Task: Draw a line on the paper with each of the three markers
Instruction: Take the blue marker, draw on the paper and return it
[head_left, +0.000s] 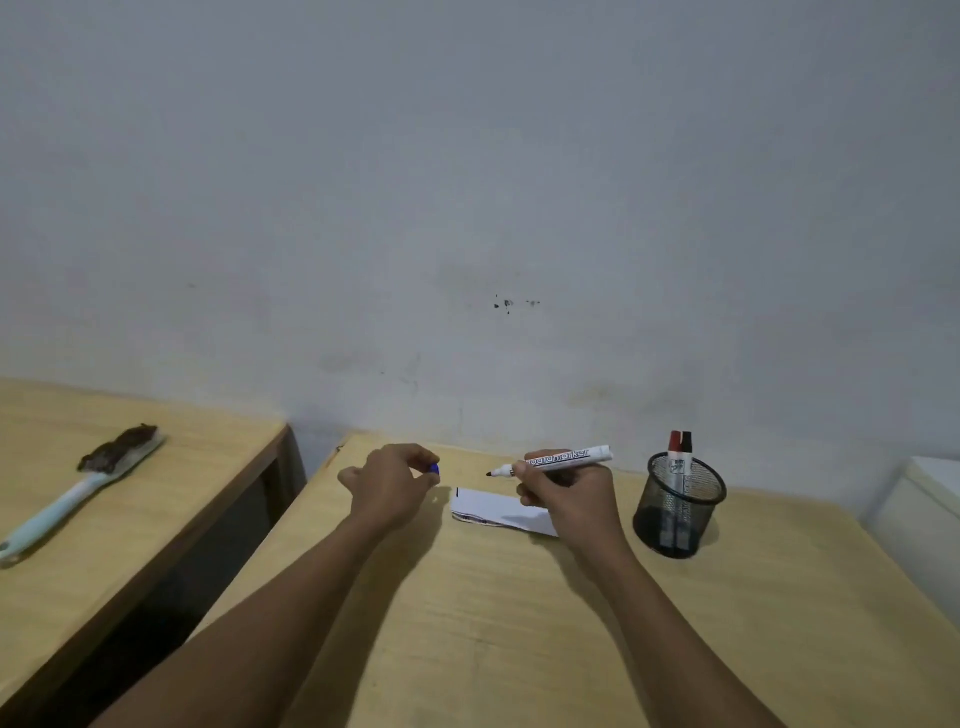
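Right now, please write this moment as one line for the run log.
right hand: holds uncapped marker | left hand: holds blue cap | paper: on table | cup: two markers

Bare table (467, 623) before the paper (498, 512); mesh pen cup (678, 506) close on its right.

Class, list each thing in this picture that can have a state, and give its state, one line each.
Marker: uncapped, held in right hand, tip above the paper.
Blue cap: off, pinched in left hand.
Paper: flat on table, a short dark line near its left edge.
Mesh holder: upright, holding two capped markers.
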